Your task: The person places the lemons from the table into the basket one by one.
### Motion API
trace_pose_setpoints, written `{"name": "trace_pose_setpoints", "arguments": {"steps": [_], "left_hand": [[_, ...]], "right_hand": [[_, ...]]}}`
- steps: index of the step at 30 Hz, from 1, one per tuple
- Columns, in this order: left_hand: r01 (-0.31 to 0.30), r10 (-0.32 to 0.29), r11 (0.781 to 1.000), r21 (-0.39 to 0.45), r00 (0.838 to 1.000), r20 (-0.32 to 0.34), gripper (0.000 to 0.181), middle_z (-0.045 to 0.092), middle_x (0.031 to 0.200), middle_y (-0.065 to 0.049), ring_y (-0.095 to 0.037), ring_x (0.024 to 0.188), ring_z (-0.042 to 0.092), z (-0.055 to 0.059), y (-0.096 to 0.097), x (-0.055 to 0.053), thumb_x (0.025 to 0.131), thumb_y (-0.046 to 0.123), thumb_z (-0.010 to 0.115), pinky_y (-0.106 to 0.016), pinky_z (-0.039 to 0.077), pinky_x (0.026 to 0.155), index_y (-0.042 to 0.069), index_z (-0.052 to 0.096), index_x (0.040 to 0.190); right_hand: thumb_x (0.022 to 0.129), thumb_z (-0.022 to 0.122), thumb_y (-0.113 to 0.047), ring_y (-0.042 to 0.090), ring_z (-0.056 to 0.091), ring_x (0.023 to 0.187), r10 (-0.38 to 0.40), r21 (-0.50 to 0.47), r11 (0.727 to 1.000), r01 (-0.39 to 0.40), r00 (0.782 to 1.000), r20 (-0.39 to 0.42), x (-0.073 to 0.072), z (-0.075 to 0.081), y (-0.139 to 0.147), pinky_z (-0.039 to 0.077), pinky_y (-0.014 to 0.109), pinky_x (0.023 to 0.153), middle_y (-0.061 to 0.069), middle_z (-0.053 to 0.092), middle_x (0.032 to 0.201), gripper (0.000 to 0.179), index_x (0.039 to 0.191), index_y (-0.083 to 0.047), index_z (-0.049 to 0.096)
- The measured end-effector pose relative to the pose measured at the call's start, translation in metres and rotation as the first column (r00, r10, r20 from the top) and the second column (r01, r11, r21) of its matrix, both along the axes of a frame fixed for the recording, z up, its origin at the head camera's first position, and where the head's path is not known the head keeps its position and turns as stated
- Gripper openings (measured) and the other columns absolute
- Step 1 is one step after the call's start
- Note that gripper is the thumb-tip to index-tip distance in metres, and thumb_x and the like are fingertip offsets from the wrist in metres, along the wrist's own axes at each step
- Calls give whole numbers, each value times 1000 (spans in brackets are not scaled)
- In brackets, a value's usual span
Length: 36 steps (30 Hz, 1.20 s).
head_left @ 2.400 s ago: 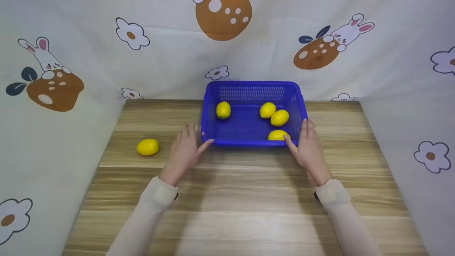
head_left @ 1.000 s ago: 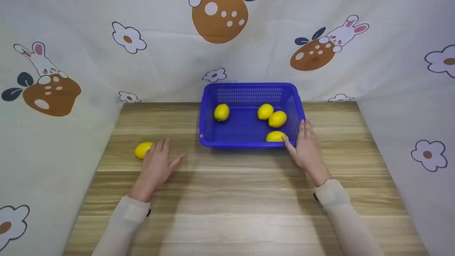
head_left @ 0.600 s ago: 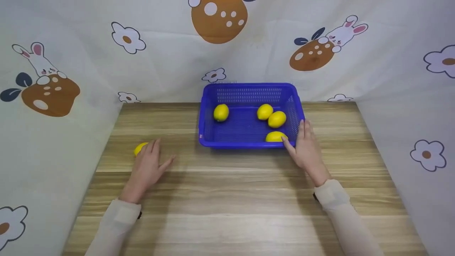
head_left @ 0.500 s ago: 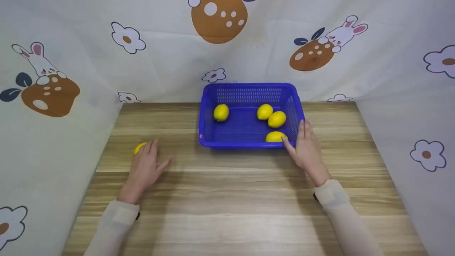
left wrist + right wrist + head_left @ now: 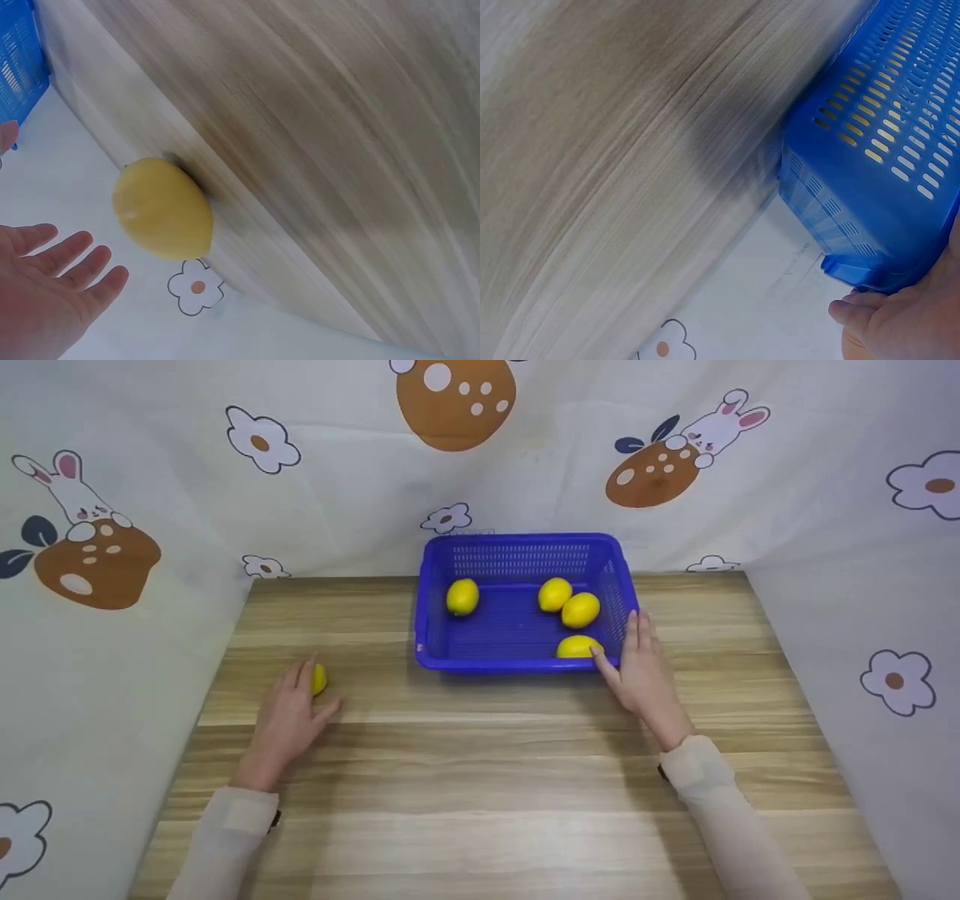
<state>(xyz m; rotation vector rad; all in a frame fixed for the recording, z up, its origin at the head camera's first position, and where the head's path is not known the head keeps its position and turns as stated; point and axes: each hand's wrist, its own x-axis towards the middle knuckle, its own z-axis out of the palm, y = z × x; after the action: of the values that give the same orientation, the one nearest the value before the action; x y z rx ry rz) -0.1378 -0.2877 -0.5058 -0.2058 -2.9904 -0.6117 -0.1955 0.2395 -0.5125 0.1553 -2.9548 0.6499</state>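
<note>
In the head view my left hand is over a yellow lemon on the wooden table, which its fingers partly cover. The left wrist view has the whole lemon, with the hand's fingers spread loosely apart from it. My right hand touches the near right corner of a blue plastic basket. Its fingers lie straight along the outer right side, and the thumb tip reaches over the front rim. Several lemons lie inside the basket, the front one partly hidden by the rim.
A wooden table carries everything. Pale patterned cloth encloses it at the back and both sides. The basket stands against the back cloth, and the loose lemon lies to its left, near the table's left edge.
My left hand has left the basket's front left corner and moved left over the loose lemon, crossing past it. My right hand stays at the basket. The view has shifted slightly.
</note>
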Motion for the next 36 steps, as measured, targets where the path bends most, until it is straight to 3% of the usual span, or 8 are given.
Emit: {"name": "trace_pose_setpoints", "arguments": {"steps": [7, 14, 24, 36], "left_hand": [[23, -23, 1000, 19, 1000, 4, 77, 40, 152, -43, -60, 138, 43, -4, -11, -4, 100, 24, 73, -71, 34, 116, -17, 36, 153], [9, -8, 999, 38, 1000, -20, 74, 43, 149, -44, -61, 134, 45, -11, -21, -6, 99, 23, 74, -72, 37, 114, -18, 39, 150], [-50, 46, 996, 73, 997, 65, 77, 38, 152, -44, -61, 135, 42, -17, -26, -12, 101, 28, 69, -72, 35, 114, -17, 34, 153], [-53, 47, 996, 67, 995, 90, 75, 40, 149, -44, -59, 130, 46, -23, -26, -24, 99, 24, 69, -71, 40, 110, -19, 35, 151]], "right_hand": [[108, 52, -50, 54, 18, 157, -1, 2, 1000, 1, 1000, -3, 1, 1, 0, 21, 63, 127, 41, 14, 167, 94, 160, 19, 13], [108, 51, -50, 53, 16, 158, 4, -2, 1000, -4, 1000, 8, 1, 1, -1, 20, 62, 128, 40, 12, 168, 95, 160, 18, 12], [108, 51, -50, 52, 15, 158, 3, -19, 1000, -3, 1000, 26, 1, 3, 0, 17, 59, 130, 40, 10, 169, 95, 161, 18, 10], [108, 51, -50, 53, 18, 157, -8, -4, 1000, 8, 1000, 6, 3, 1, 1, 20, 62, 128, 40, 11, 169, 94, 161, 18, 12]]}}
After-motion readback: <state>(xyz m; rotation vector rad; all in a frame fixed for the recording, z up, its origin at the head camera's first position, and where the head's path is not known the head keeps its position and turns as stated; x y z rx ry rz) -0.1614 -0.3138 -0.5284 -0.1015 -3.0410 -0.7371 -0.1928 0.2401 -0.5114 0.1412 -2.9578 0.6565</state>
